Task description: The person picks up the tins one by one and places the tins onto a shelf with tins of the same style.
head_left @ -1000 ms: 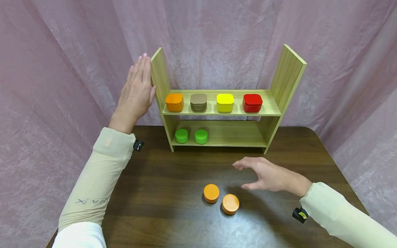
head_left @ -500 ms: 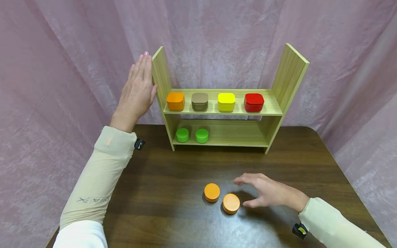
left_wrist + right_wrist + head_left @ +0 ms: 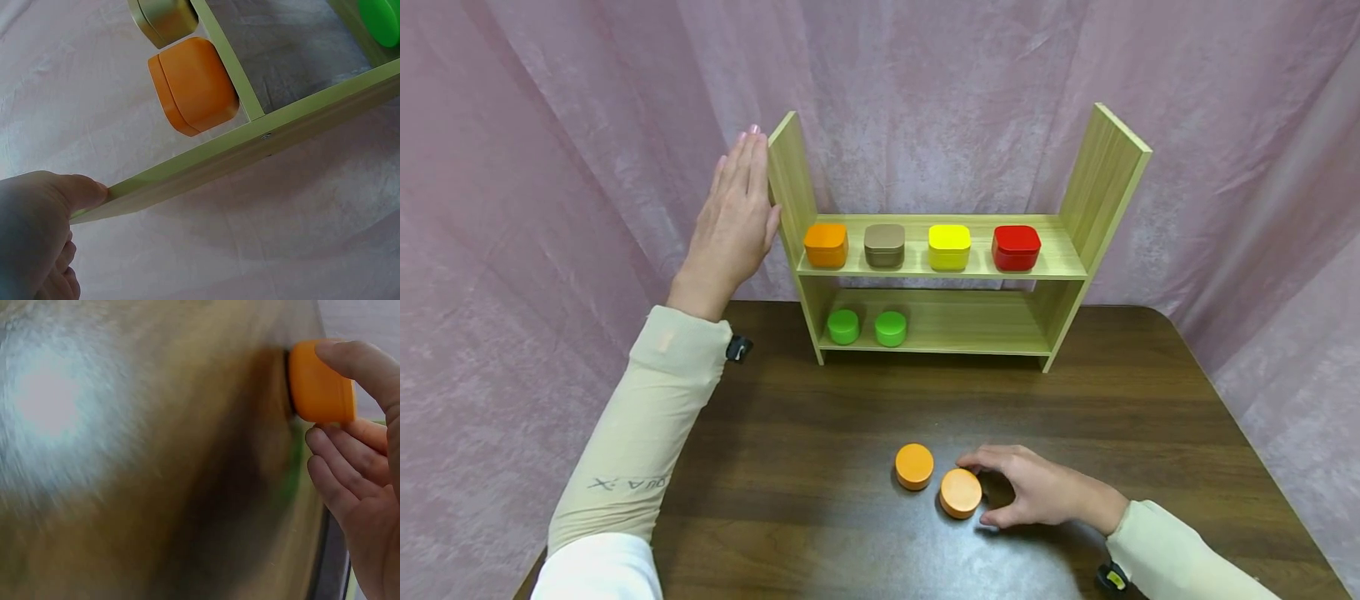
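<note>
My left hand [image 3: 727, 217] rests against the outer face of the left side panel [image 3: 792, 179] of a pale wooden two-tier shelf, its fingers straight. In the left wrist view, the thumb [image 3: 85, 192] touches the panel's front edge. My right hand [image 3: 1037, 487] is low over the table, thumb and fingers spread on either side of a light orange round container [image 3: 960, 493]. A gap shows between palm and container; whether the fingertips touch it, I cannot tell. Just left of it stands a second orange round container [image 3: 914, 467].
On the shelf's upper board [image 3: 917, 218] stand rounded square boxes: orange [image 3: 826, 246], grey-brown [image 3: 884, 247], yellow [image 3: 949, 247] and red [image 3: 1016, 248]. Two green round containers [image 3: 843, 327] sit on the lower board's left part. A pink curtain [image 3: 925, 100] hangs behind the dark wooden table [image 3: 760, 467].
My right hand has come down and slightly left, from above the table to around the light orange container. The left hand stays against the panel; the containers have not moved.
</note>
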Motion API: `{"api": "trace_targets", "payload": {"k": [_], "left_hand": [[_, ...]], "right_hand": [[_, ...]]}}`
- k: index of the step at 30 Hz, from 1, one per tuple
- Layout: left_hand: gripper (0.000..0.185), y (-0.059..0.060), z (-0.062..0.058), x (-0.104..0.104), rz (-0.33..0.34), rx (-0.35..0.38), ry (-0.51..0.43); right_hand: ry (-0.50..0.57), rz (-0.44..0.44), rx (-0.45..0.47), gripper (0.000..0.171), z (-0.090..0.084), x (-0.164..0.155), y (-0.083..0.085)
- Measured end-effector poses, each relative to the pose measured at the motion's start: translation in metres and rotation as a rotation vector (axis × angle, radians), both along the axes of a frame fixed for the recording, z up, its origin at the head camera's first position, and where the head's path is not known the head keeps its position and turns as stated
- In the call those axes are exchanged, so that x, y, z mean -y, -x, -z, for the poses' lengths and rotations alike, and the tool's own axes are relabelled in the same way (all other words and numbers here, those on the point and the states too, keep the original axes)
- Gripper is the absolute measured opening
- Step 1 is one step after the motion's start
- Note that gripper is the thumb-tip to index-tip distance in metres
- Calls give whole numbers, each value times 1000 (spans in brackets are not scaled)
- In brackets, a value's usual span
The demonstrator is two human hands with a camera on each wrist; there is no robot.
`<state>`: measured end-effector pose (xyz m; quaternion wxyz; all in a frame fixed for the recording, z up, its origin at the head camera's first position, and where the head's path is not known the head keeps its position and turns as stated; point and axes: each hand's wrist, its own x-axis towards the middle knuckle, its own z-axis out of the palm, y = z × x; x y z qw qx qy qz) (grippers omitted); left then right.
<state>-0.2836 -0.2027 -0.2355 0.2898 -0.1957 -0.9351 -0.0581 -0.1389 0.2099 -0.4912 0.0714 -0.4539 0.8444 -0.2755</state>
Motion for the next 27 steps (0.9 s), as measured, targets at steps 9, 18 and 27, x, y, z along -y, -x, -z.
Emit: {"api": "trace_targets", "payload": {"k": [9,18,27], "left_hand": [[80,0,-1,0,-4,13,0],[80,-1,0,0,-9,14,4],[80,-1,0,0,-7,5,11]], "right_hand": [[10,36,-55,61,11,6,-5],[54,33,40,52,14,9,-2],[48,35,87,51,13,8,2]]}}
